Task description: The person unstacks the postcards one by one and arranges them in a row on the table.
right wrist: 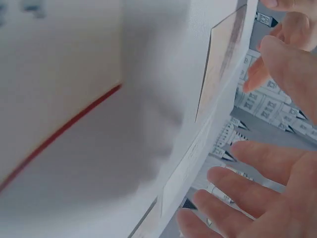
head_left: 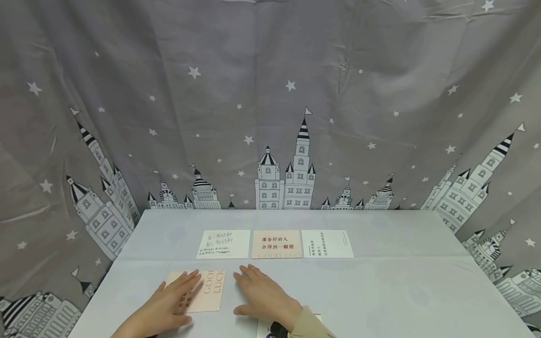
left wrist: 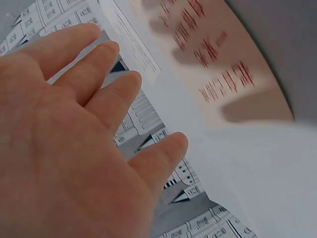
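Note:
My left hand point(head_left: 166, 305) hovers over a pink card point(head_left: 213, 298) at the front left, fingers extended and overlapping its left part. Printed on that card are "GOOD LUCK" and a line of characters, turned sideways to me. In the left wrist view the same hand has its fingers spread beside the pink card with red characters point(left wrist: 208, 54). To the card's right, my right hand point(head_left: 264, 293) is held over the white table, fingers straight and holding nothing. Below its wrist lies another card point(head_left: 263, 328), mostly hidden, with a red edge in the right wrist view.
Farther back, three cards lie side by side in a row: a white one with handwriting point(head_left: 224, 244), a pink one with red characters point(head_left: 276, 251), and a white one with sideways print point(head_left: 334, 244). A grey curtain point(head_left: 270, 56) with stars and castles rises behind the white table point(head_left: 401, 286).

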